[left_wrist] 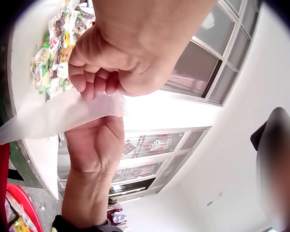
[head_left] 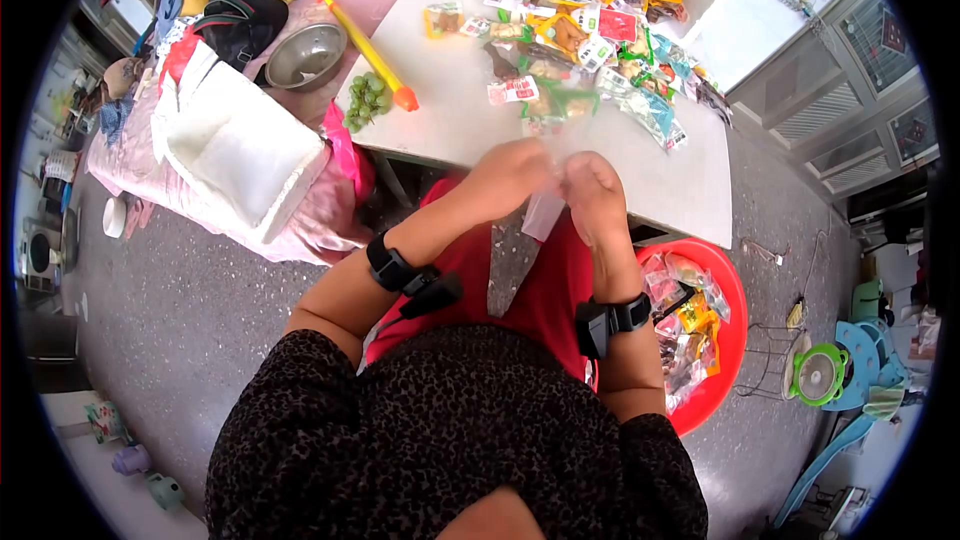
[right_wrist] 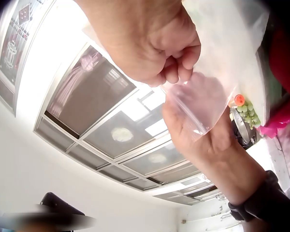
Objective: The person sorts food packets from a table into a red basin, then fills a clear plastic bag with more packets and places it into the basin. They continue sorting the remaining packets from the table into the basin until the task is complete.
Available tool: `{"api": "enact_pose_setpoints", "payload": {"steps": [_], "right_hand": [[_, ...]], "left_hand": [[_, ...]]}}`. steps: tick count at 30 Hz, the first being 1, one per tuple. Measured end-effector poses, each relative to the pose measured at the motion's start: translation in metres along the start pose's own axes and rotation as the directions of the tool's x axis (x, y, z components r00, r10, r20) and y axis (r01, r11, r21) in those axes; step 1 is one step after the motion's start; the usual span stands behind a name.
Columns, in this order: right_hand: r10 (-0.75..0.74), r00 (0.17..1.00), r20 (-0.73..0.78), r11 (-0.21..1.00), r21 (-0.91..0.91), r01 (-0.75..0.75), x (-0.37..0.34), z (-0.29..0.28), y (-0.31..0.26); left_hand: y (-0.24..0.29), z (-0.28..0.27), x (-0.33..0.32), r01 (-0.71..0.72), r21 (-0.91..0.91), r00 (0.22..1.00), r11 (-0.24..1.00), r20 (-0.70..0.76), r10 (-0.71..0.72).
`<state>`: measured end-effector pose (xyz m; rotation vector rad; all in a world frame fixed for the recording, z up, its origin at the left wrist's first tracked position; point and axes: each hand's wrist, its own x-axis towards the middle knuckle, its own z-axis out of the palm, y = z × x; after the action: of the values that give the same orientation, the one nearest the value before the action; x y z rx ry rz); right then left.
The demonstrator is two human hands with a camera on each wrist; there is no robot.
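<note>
A clear plastic zip bag [right_wrist: 203,104] hangs between the two hands, over the lap near the table's front edge. My left hand [head_left: 515,177] pinches the bag's top edge with curled fingers; in the left wrist view the bag [left_wrist: 53,116] stretches out below those fingers. On the other side, my right hand [head_left: 597,198] grips the bag's edge between its fingers and thumb. Through the clear plastic, part of the left hand [right_wrist: 208,140] shows in the right wrist view. The bag looks flat, with its zip strip running along one edge.
Many small colourful snack packets [head_left: 570,35] lie heaped on the white table [head_left: 440,130]. Green grapes [head_left: 367,100] and a yellow stick with an orange tip [head_left: 370,50] lie at its left. A red tub [head_left: 735,320] of packets stands right; a white foam box [head_left: 240,160] sits left.
</note>
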<state>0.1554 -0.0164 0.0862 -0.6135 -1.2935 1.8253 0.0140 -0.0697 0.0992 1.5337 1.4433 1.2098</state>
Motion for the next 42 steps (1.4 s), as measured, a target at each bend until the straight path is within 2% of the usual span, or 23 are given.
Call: {"api": "enact_pose_setpoints", "payload": {"steps": [3, 5, 6, 7, 9, 10, 13, 14, 16, 19, 21, 22, 23, 25, 26, 29, 32, 34, 36, 38, 39, 41, 42], "right_hand": [[0.016, 1.000, 0.014, 0.999, 0.030, -0.016, -0.001, -0.001, -0.001], [0.012, 1.000, 0.025, 1.000, -0.012, -0.012, 0.000, -0.001, -0.001], [0.004, 1.000, 0.030, 0.998, -0.066, -0.002, 0.001, -0.001, 0.002], [-0.003, 0.999, 0.037, 0.993, -0.120, 0.008, 0.001, 0.000, 0.004], [0.021, 0.997, 0.078, 0.999, -0.046, -0.018, 0.002, 0.004, 0.006], [0.030, 0.995, 0.100, 1.000, -0.009, -0.029, 0.003, 0.007, 0.006], [0.046, 0.984, 0.174, 0.992, -0.125, -0.025, 0.006, 0.013, 0.008], [0.005, 0.981, 0.192, 0.989, -0.149, 0.024, 0.009, 0.014, 0.013], [0.042, 0.975, 0.216, 0.998, -0.063, -0.029, 0.013, 0.019, 0.015], [0.109, 0.967, 0.229, 0.994, -0.031, -0.105, 0.023, 0.022, 0.019], [0.124, 0.971, 0.207, 0.992, -0.039, -0.118, 0.030, 0.026, 0.021], [0.113, 0.976, 0.187, 0.993, -0.043, -0.107, 0.032, 0.031, 0.020], [0.103, 0.981, 0.166, 0.994, -0.047, -0.096, 0.035, 0.036, 0.019], [0.093, 0.987, 0.135, 0.995, -0.048, -0.087, 0.040, 0.051, 0.007], [0.089, 0.989, 0.117, 0.995, -0.048, -0.084, 0.042, 0.054, 0.005], [-0.001, 0.994, 0.109, 0.980, -0.197, 0.022, 0.052, 0.043, 0.025], [0.104, 0.995, 0.015, 0.950, -0.297, -0.094, 0.058, 0.018, 0.052], [0.037, 0.988, 0.149, 0.796, -0.602, 0.061, 0.067, -0.013, 0.076], [0.006, 0.988, 0.157, 0.647, -0.754, 0.116, 0.070, -0.024, 0.075], [-0.029, 0.999, 0.027, 0.585, -0.810, 0.039, 0.067, -0.024, 0.064], [-0.180, 0.979, 0.096, 0.418, -0.893, 0.165, 0.071, -0.032, 0.068], [-0.420, 0.856, 0.302, 0.008, -0.942, 0.336, 0.084, -0.049, 0.078], [-0.334, 0.915, 0.225, 0.023, -0.969, 0.247, 0.081, -0.039, 0.064]], "left_hand": [[-0.007, 0.003, -0.002, 0.158, -0.411, 0.984, 0.898, -0.010, -0.178], [-0.001, 0.005, -0.007, 0.034, -0.092, 0.995, 0.995, -0.091, -0.043], [0.004, 0.005, -0.010, -0.026, 0.076, 0.993, 0.997, -0.114, 0.034], [0.010, 0.006, -0.014, -0.109, 0.199, 0.980, 0.974, -0.143, 0.139], [0.019, 0.007, -0.022, -0.251, 0.439, 0.922, 0.863, -0.163, 0.351], [0.018, 0.005, -0.023, -0.245, 0.477, 0.924, 0.844, -0.150, 0.353], [0.014, -0.003, -0.027, -0.267, 0.558, 0.907, 0.786, -0.130, 0.400], [0.012, -0.006, -0.028, -0.259, 0.569, 0.903, 0.780, -0.143, 0.404], [0.006, -0.015, -0.029, -0.241, 0.592, 0.894, 0.769, -0.172, 0.413], [0.005, -0.036, -0.028, -0.010, 0.592, 0.920, 0.806, -0.310, 0.239], [0.013, -0.052, -0.025, 0.070, 0.615, 0.878, 0.785, -0.411, 0.244], [0.016, -0.060, -0.023, 0.079, 0.735, 0.860, 0.673, -0.392, 0.326], [0.024, -0.062, -0.023, 0.031, 0.777, 0.825, 0.629, -0.375, 0.422], [0.050, -0.064, -0.027, -0.056, 0.851, 0.734, 0.522, -0.320, 0.599], [0.057, -0.061, -0.028, -0.141, 0.882, 0.675, 0.450, -0.247, 0.695], [0.055, -0.042, -0.030, -0.189, 0.893, 0.752, 0.407, -0.135, 0.646], [0.006, -0.027, -0.013, -0.115, 0.886, 0.901, 0.449, -0.097, 0.422], [-0.027, -0.016, -0.003, -0.048, 0.861, 0.961, 0.506, -0.099, 0.258], [-0.052, -0.003, 0.007, 0.039, 0.818, 0.985, 0.574, -0.129, 0.117], [-0.067, 0.003, 0.017, 0.126, 0.731, 0.982, 0.671, -0.189, 0.022], [-0.074, 0.005, 0.020, 0.172, 0.681, 0.976, 0.712, -0.215, -0.029], [-0.089, 0.009, 0.026, 0.216, 0.593, 0.960, 0.776, -0.274, -0.058], [-0.094, 0.010, 0.027, 0.235, 0.548, 0.951, 0.803, -0.301, -0.073]]}}
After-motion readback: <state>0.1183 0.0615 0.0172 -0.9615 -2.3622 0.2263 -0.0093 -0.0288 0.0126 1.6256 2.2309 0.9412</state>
